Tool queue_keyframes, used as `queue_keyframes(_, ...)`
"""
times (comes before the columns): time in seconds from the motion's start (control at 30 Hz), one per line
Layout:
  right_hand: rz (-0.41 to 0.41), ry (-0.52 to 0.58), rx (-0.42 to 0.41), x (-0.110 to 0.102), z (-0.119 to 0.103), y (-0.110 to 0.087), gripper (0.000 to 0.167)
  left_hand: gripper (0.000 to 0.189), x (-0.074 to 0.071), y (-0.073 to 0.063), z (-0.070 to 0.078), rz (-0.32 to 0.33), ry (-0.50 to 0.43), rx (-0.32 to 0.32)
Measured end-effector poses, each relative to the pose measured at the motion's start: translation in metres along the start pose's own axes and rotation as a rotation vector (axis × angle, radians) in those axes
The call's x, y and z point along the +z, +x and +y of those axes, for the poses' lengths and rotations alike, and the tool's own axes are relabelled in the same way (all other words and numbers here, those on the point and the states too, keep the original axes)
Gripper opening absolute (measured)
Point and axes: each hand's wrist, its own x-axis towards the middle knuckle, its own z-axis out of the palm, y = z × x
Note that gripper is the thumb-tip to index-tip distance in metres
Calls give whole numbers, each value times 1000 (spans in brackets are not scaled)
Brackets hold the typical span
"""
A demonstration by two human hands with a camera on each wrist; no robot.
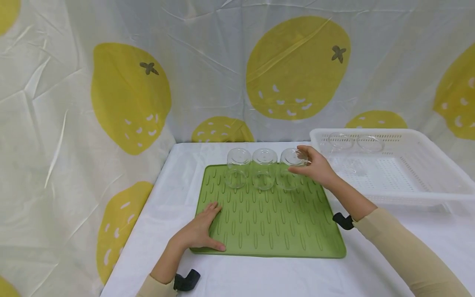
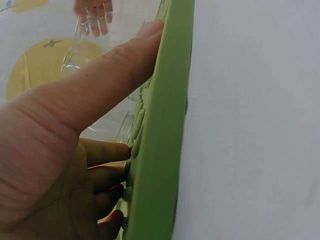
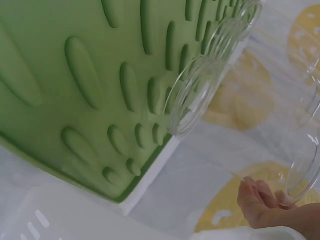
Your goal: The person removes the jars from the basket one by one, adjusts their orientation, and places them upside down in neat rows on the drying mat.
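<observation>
Three clear drinking glasses stand upside down in a row along the far part of a green ridged mat (image 1: 259,222): the left glass (image 1: 237,167), the middle glass (image 1: 264,167) and the right glass (image 1: 285,171). My right hand (image 1: 315,167) holds the right glass near its top, thumb on the near side and fingers on the far side. In the right wrist view, the fingers (image 3: 265,202) meet the glass wall close to its upper end. My left hand (image 1: 198,229) rests on the mat's near left corner, fingers spread and thumb (image 2: 115,72) along the front edge.
A white perforated plastic basket (image 1: 430,142) stands at the right, beside the mat. Inside it are more clear glasses (image 1: 341,146) at its left end. A white cloth (image 1: 237,276) covers the table, and a lemon-print curtain (image 1: 208,82) hangs behind and on the left.
</observation>
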Motion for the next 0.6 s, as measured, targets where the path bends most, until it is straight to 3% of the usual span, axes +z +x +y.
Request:
queue_keyframes(0.3, 21, -73, 33, 2, 1, 6, 89, 121, 1, 0, -2, 0, -7, 1)
queue_keyframes(0.6, 5, -74, 45, 2, 0, 8, 91, 121, 0, -1, -1, 5, -12, -2)
